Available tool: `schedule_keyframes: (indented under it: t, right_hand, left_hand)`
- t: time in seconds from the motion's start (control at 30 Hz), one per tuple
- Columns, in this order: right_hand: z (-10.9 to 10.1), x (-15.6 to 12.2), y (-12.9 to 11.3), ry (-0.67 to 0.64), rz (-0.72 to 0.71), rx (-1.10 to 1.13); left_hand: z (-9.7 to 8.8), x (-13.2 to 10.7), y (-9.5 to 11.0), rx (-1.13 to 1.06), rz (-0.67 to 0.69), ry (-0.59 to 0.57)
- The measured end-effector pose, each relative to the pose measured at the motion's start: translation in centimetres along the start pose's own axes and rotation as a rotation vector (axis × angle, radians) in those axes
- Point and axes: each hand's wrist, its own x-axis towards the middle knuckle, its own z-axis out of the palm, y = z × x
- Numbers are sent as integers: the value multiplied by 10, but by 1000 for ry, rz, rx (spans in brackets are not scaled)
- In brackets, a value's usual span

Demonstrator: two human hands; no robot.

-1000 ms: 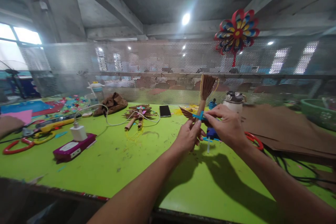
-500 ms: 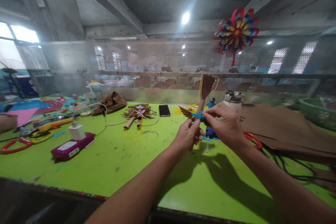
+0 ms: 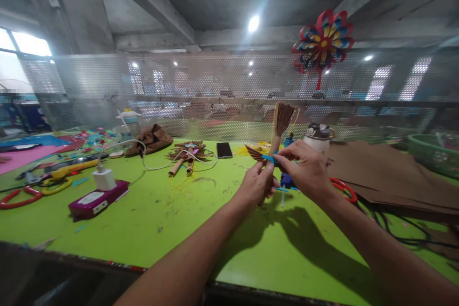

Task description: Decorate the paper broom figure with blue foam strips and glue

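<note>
My left hand (image 3: 258, 182) is closed round the lower part of a brown paper craft figure (image 3: 275, 145), which stands upright above the table. Its top is a fan of pleated brown paper edged with yellow cord, and a pleated wing (image 3: 255, 153) juts out to the left. Against the figure's stem lies a blue paper strip (image 3: 268, 157). My right hand (image 3: 303, 162) pinches the strip's right end between thumb and fingertips. Behind and below my hands is a glue gun with a blue body (image 3: 287, 180), partly hidden, with a pale stick across blue pieces beside it.
Brown card sheets (image 3: 390, 172) and a green basket (image 3: 435, 153) lie to the right, near red-handled scissors (image 3: 344, 190) and black cables. A white bottle (image 3: 317, 137) stands behind my right hand. A purple power strip (image 3: 99, 200), phone (image 3: 224, 149) and other paper crafts (image 3: 190, 150) are leftward.
My right fingers have shifted slightly left and folded the blue strip closer against the stem. At the far left, another person's hand has moved mostly out of view.
</note>
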Motion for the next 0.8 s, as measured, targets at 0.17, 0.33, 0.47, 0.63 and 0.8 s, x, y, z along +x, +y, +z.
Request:
schedule_keyframes:
  t: [0.17,0.33,0.47,0.63,0.8]
  right_hand:
    - [0,1,7,31,43,43]
    - [0,2,10,14,44,40]
    - [-1,3,5,5,13,-1]
    - [-2,3,3,7,-32,-11]
    - [-1,2,4,-1,-36,6]
  left_hand:
    - [-1,0,1,-36,-21,3]
    - [0,-1,3,-53,-47,16]
    - [1,-1,1,-32,-41,10]
    - [0,0,-2,13,-30,11]
    - [-1,0,-3,28,-13,17]
